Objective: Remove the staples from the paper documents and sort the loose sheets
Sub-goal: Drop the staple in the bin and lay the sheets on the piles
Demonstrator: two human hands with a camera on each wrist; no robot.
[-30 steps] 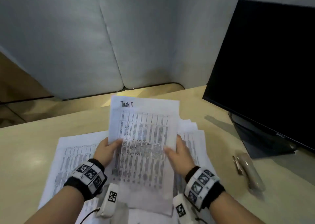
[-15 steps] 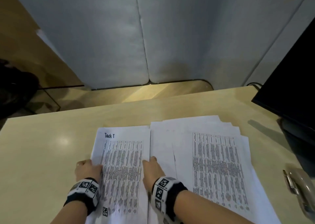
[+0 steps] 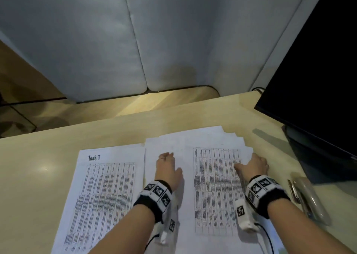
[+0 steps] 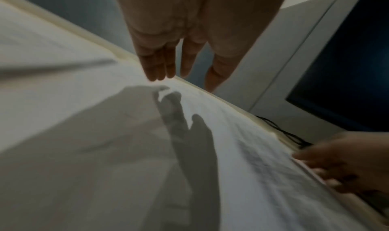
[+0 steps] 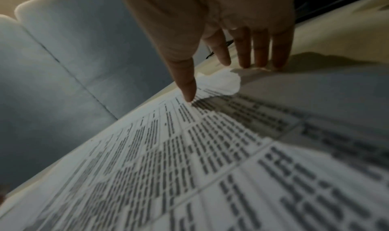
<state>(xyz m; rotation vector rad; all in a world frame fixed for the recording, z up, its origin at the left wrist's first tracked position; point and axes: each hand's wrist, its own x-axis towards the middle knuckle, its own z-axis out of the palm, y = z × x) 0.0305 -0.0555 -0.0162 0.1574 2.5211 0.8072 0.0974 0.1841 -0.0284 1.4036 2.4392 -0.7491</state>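
A printed sheet headed "Task T" (image 3: 110, 186) lies flat on the left of the desk. To its right lies a fanned pile of loose sheets (image 3: 212, 176) with a printed table on top. My left hand (image 3: 167, 163) is over the blank left part of this pile, fingers straight and tips at the paper (image 4: 160, 73). My right hand (image 3: 251, 164) is at the pile's right edge. Its thumb (image 5: 187, 91) presses on the printed sheet and its straight fingers (image 5: 261, 54) touch the far edge, where a corner curls up. Neither hand holds anything.
A beige stapler-like tool (image 3: 309, 199) lies right of the pile, close to my right wrist. A dark monitor (image 3: 318, 60) and its stand fill the right side. Grey padded panels (image 3: 116, 41) stand behind the desk. Bare desk (image 3: 38, 166) shows left of the sheets.
The "Task T" sheet, held up in both hands a second ago, now lies on the left. Both hands have let go of it and moved right onto the fanned pile.
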